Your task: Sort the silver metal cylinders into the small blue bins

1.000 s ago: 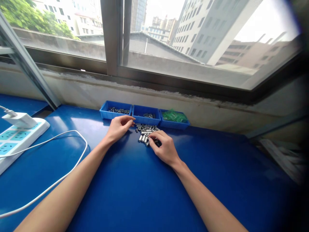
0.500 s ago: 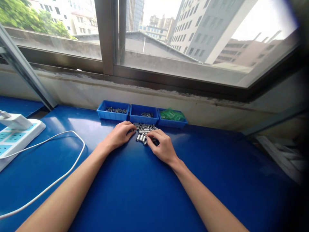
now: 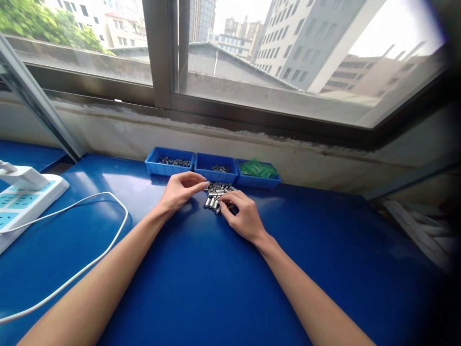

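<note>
A heap of small shiny metal cylinders (image 3: 215, 193), some with dark ends, lies on the blue tabletop between my hands. My left hand (image 3: 182, 191) is raised at the heap's left edge. Its fingers are stretched forward, with a gap between them and the thumb, and the thumb tip is close to the pieces. On the right side of the heap, my right hand (image 3: 244, 215) has thumb and forefinger drawn together in a pinch at the front cylinders. Whatever is between those fingertips is hidden. Its other fingers curl over part of the heap.
Behind the heap stand a blue bin (image 3: 169, 168) of small metal parts, a middle blue bin (image 3: 215, 175) with a few more, and a right one (image 3: 257, 182) with green plastic bags (image 3: 258, 168). A power strip (image 3: 27, 202) and white cable (image 3: 124, 211) lie left, below the window.
My left hand has lifted and turned slightly, its fingers straightening and its thumb reaching toward the heap. My right hand stays in nearly the same place. The view has shifted slightly.
</note>
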`<state>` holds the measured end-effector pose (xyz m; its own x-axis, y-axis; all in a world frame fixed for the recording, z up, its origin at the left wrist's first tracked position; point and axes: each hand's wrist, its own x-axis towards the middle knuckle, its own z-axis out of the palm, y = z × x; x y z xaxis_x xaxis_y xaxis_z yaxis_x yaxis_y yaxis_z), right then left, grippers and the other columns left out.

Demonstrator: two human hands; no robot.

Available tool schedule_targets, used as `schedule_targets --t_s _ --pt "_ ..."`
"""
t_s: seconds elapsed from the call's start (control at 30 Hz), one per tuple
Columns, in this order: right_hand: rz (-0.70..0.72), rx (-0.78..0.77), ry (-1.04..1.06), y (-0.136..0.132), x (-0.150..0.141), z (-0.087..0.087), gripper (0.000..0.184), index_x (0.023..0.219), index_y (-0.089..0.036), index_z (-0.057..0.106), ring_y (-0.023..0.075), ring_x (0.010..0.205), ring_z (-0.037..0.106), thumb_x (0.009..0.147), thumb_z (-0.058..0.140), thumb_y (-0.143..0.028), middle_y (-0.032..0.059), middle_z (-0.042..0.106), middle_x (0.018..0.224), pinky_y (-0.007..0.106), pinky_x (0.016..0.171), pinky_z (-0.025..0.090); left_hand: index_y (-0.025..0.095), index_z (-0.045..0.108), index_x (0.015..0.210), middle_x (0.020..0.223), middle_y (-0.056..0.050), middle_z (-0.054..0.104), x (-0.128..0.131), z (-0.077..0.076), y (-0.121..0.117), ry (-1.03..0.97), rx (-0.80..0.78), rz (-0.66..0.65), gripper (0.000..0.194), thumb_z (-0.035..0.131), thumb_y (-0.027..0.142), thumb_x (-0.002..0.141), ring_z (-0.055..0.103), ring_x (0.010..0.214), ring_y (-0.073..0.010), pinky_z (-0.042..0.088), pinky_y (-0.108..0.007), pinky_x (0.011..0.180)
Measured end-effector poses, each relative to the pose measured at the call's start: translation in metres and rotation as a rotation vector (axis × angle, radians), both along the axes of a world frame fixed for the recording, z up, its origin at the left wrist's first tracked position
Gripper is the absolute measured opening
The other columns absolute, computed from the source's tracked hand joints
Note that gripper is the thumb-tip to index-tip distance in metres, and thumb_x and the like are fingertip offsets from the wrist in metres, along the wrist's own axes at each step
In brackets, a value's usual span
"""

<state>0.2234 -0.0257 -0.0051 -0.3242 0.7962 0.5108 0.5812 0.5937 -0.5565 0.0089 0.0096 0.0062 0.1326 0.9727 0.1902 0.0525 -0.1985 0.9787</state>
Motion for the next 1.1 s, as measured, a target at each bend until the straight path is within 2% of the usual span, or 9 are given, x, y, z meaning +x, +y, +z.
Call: schedule_targets --t_s 0.1,0.17,0.33,0.43,0.6,0.77,0.87,0.97,1.1 --pt "-0.001 0.0 -0.004 0.0 0.0 0.001 0.011 0.093 -0.022 0.067 0.0216 0.092 0.065 0.088 0.059 -0.016 0.0054 0.07 0.096 0.037 0.081 0.054 0.016 0.075 0.089 0.093 -0.009 0.076 -0.001 0.002 -0.002 -0.04 -0.038 -0.017 0.039 0.085 0.044 0.064 0.071 0.087 -0.0216 0.054 -0.032 0.085" --pt "-0.004 -0.001 -0.009 -0.001 0.0 0.001 0.011 0.093 -0.022 0.067 0.0216 0.092 0.065 0.088 0.059 -0.016 0.0052 0.07 0.096 0.037 0.081 0.054 0.015 0.076 0.087 0.092 -0.01 0.077 -0.002 0.002 -0.002 -0.045 -0.056 -0.034 0.038 0.085 0.043 0.064 0.071 0.087 -0.0223 0.055 -0.033 0.085" --pt "-0.007 0.006 -0.018 -0.001 -0.001 0.002 0.01 0.092 -0.022 0.067 0.0209 0.09 0.064 0.088 0.06 -0.015 0.005 0.07 0.095 0.036 0.081 0.053 0.014 0.073 0.091 0.08 -0.009 0.075 0.0 0.001 0.0 -0.093 -0.094 -0.063 0.04 0.079 0.048 0.071 0.069 0.07 -0.0178 0.055 -0.029 0.068" --pt "-0.012 0.008 -0.018 -0.001 -0.002 0.003 0.009 0.091 -0.022 0.067 0.0211 0.089 0.064 0.088 0.06 -0.016 0.0051 0.07 0.094 0.036 0.081 0.053 0.014 0.071 0.091 0.078 -0.008 0.074 -0.001 0.0 0.002 -0.071 -0.052 -0.022 0.038 0.075 0.049 0.075 0.068 0.065 -0.0157 0.052 -0.027 0.062" --pt "-0.008 0.004 -0.015 -0.001 -0.001 0.003 0.009 0.091 -0.021 0.067 0.0211 0.09 0.064 0.088 0.06 -0.016 0.0052 0.07 0.094 0.036 0.082 0.052 0.015 0.072 0.086 0.078 -0.007 0.074 -0.008 0.001 0.009 -0.039 0.038 0.137 0.034 0.078 0.045 0.072 0.07 0.074 -0.0191 0.054 -0.029 0.071" --pt "-0.01 -0.016 -0.007 -0.001 -0.001 0.002 0.009 0.091 -0.021 0.067 0.0205 0.09 0.064 0.089 0.06 -0.018 0.0054 0.069 0.095 0.035 0.081 0.052 0.013 0.075 0.089 0.083 -0.009 0.076 -0.022 0.002 0.023 -0.074 0.136 0.535 0.034 0.077 0.043 0.072 0.072 0.076 -0.0204 0.057 -0.03 0.075" --pt "-0.011 -0.03 -0.014 -0.001 0.0 0.0 0.009 0.093 -0.021 0.067 0.0208 0.092 0.063 0.09 0.059 -0.019 0.0055 0.068 0.096 0.036 0.083 0.051 0.014 0.077 0.094 0.085 -0.01 0.076 -0.03 0.001 0.031 0.0 0.18 0.688 0.036 0.07 0.045 0.079 0.073 0.08 -0.0216 0.058 -0.032 0.08" --pt "-0.01 -0.032 -0.015 -0.001 0.001 0.0 0.009 0.093 -0.021 0.067 0.0208 0.092 0.063 0.091 0.059 -0.02 0.0055 0.068 0.096 0.036 0.084 0.051 0.014 0.077 0.101 0.088 -0.01 0.077 -0.033 0.0 0.034 0.097 0.216 0.711 0.037 0.062 0.044 0.085 0.074 0.083 -0.0221 0.058 -0.034 0.086" --pt "-0.006 -0.028 -0.011 -0.001 0.001 0.0 0.008 0.092 -0.021 0.067 0.0205 0.091 0.063 0.09 0.059 -0.018 0.0048 0.068 0.096 0.035 0.082 0.051 0.013 0.074 0.111 0.102 -0.011 0.076 -0.026 0.002 0.029 0.194 0.286 0.608 0.036 0.058 0.037 0.089 0.073 0.093 -0.0229 0.058 -0.035 0.088"
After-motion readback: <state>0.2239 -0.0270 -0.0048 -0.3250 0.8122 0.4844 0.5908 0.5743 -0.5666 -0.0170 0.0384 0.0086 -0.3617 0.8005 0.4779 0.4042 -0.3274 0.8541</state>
